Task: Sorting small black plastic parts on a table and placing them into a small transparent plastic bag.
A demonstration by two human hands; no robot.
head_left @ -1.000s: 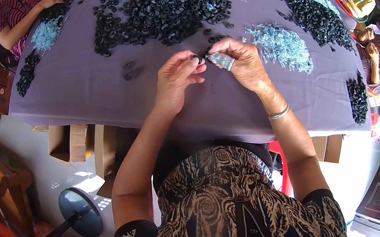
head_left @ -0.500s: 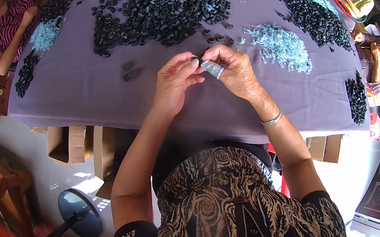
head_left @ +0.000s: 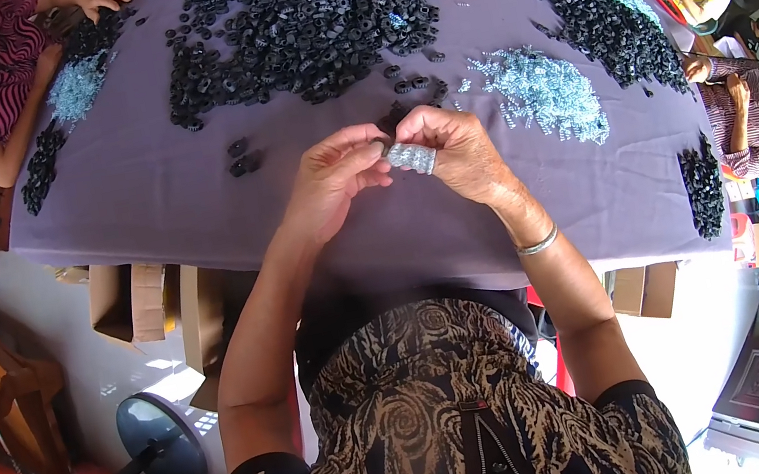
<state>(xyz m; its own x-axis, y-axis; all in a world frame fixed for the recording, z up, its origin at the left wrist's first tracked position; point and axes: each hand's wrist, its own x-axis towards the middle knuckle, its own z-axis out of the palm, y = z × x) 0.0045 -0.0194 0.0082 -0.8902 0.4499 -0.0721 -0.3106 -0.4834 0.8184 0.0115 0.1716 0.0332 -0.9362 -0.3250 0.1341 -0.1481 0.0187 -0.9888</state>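
Note:
My left hand and my right hand meet over the near part of the table. Between the left thumb and fingers is a small black part, mostly covered by the fingertips. Silvery wrapping covers my right thumb. The right thumb and index finger are pinched together against the same spot, and what they grip is hidden. Beyond the hands spreads a big pile of black ring-like parts. To the right of them lies a heap of pale blue small springs. A few loose black parts rest left of my hands.
A purple-grey cloth covers the table. More black parts lie at the right, and pale springs at the far left. Co-workers sit along both sides. Cardboard boxes and a round-based stand are below the left edge.
Both hands have come slightly nearer to me, and the right thumb has turned more level. The view has shifted a little. At the far left, a co-worker's hand has reached over the black parts.

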